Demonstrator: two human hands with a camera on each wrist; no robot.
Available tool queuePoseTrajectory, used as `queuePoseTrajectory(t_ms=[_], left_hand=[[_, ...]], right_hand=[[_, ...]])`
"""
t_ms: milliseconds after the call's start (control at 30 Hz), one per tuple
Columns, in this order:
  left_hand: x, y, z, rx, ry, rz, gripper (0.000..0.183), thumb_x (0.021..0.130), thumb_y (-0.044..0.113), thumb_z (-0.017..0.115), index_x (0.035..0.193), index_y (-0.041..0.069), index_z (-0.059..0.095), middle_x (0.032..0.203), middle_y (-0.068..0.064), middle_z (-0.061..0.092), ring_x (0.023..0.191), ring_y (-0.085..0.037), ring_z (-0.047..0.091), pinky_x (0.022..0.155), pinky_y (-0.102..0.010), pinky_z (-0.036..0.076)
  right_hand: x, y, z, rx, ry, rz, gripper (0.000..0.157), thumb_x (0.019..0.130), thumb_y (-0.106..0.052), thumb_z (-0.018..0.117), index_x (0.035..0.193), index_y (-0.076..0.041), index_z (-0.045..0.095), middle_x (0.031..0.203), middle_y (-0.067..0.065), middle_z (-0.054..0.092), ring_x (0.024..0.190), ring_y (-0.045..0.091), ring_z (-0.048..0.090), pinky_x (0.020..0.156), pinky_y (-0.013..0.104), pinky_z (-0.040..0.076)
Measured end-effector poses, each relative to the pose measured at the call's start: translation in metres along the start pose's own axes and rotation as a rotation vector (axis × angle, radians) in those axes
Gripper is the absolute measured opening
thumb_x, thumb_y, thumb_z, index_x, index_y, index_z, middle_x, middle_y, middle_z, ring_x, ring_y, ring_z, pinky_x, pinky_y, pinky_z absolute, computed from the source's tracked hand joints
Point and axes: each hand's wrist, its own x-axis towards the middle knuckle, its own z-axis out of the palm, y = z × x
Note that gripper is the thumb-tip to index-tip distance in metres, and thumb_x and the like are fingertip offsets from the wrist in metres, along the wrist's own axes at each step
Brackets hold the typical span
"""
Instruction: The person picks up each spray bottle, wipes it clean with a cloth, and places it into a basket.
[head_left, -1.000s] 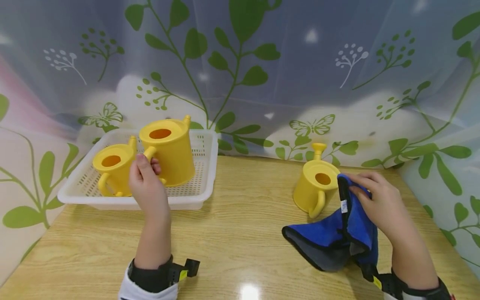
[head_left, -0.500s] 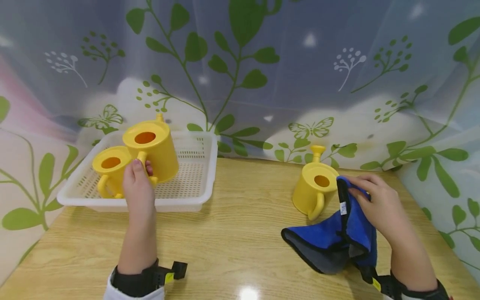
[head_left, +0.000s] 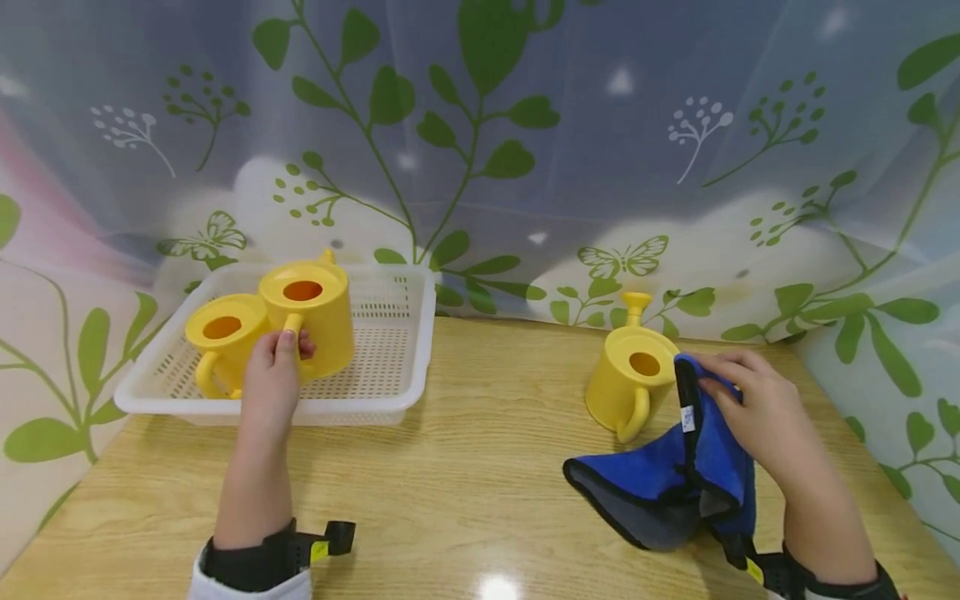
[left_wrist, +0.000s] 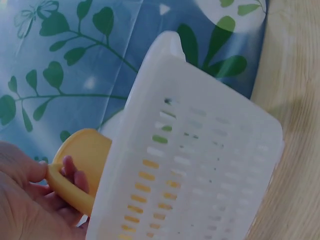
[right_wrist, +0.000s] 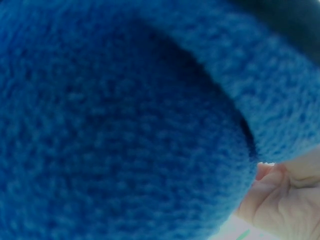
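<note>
Nearest, a black strap point(head_left: 255, 558) is worn on the left wrist, over the pale wood-grained desk point(head_left: 465, 483). A blue plush cloth point(head_left: 652, 471), grey on its reverse and bound in black, is bunched on the desk, its raised edge pinched by the right hand point(head_left: 761, 404). Just beyond, a smooth yellow watering can point(head_left: 622, 379) with a flared spout is stood upright. At left, the loop handle of a second can point(head_left: 322, 333) is grasped by the left hand point(head_left: 273, 371); this can is held within the white perforated plastic basket point(head_left: 352, 408), close beside a third can point(head_left: 243, 354). Whether its base is supported cannot be told. Farthest, a curtain point(head_left: 600, 167) is printed with leaves and butterflies. Only from the left wrist are the basket's slotted outer wall, and yellow through its slots, clearly shown; from the right wrist, the cloth's fuzzy nap is revealed.
</note>
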Motion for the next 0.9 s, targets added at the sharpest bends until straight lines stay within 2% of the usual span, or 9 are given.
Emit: queuePoseTrajectory(t_ms=[200, 400, 700, 900], left_hand=[[0.005, -0.005, -0.004, 0.143, -0.029, -0.031, 0.047, 0.101, 0.034, 0.019, 0.126, 0.000, 0.038, 0.121, -0.016, 0.048, 0.111, -0.028, 0.039, 0.094, -0.041, 0.031], [0.008, -0.010, -0.005, 0.203, -0.052, -0.049, 0.046, 0.101, 0.032, 0.018, 0.128, -0.001, 0.036, 0.125, -0.018, 0.047, 0.112, -0.030, 0.038, 0.096, -0.043, 0.032], [0.010, -0.014, -0.003, 0.385, -0.029, -0.021, 0.045, 0.102, 0.029, 0.018, 0.121, -0.003, 0.044, 0.120, -0.018, 0.053, 0.108, -0.031, 0.044, 0.092, -0.047, 0.037], [0.009, -0.014, -0.001, 0.457, -0.014, -0.009, 0.044, 0.102, 0.028, 0.018, 0.117, -0.003, 0.046, 0.115, -0.021, 0.053, 0.100, -0.033, 0.045, 0.087, -0.047, 0.039]], right_hand=[[0.000, 0.000, 0.000, 0.003, 0.014, -0.017, 0.031, 0.086, -0.002, 0.058, 0.117, -0.002, 0.058, 0.102, 0.020, 0.053, 0.089, 0.038, 0.052, 0.067, 0.052, 0.042], [-0.001, 0.000, 0.000, 0.000, 0.009, -0.018, 0.031, 0.086, -0.002, 0.057, 0.118, -0.003, 0.058, 0.101, 0.018, 0.053, 0.087, 0.036, 0.052, 0.064, 0.049, 0.042], [-0.001, 0.000, 0.001, -0.003, -0.005, -0.014, 0.031, 0.086, -0.002, 0.057, 0.118, -0.003, 0.058, 0.102, 0.020, 0.053, 0.087, 0.037, 0.052, 0.063, 0.050, 0.043], [-0.001, 0.001, 0.001, -0.007, 0.009, -0.024, 0.030, 0.086, -0.003, 0.059, 0.116, -0.001, 0.058, 0.100, 0.021, 0.054, 0.086, 0.038, 0.053, 0.064, 0.051, 0.043]])
